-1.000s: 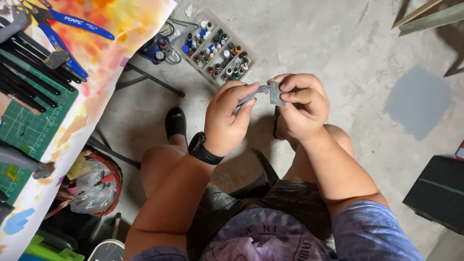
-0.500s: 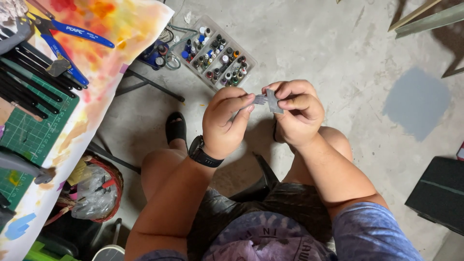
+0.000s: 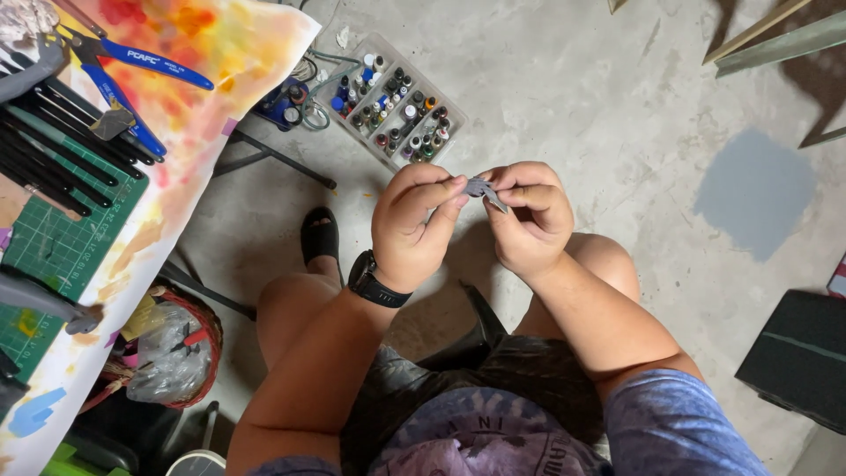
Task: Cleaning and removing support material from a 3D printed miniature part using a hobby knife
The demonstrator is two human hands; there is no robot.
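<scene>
I sit on a stool and hold both hands up over my knees. A small grey plastic piece (image 3: 480, 188) is pinched between the fingertips of my left hand (image 3: 412, 225) and my right hand (image 3: 527, 220). Both hands touch it, and fingers hide most of it. A black watch (image 3: 377, 280) sits on my left wrist. The hands are close together, thumbs facing each other, above the concrete floor.
A table with a paint-stained sheet (image 3: 189, 97) stands at left, bearing blue-handled cutters (image 3: 132, 70), dark brushes (image 3: 53, 145) and a green cutting mat (image 3: 48, 247). A clear box of paint bottles (image 3: 392, 101) lies on the floor ahead. A red basket (image 3: 167, 353) and a black box (image 3: 802, 353) flank me.
My hands have stayed together on the grey piece, turning it slightly between the fingertips. The view has shifted a little.
</scene>
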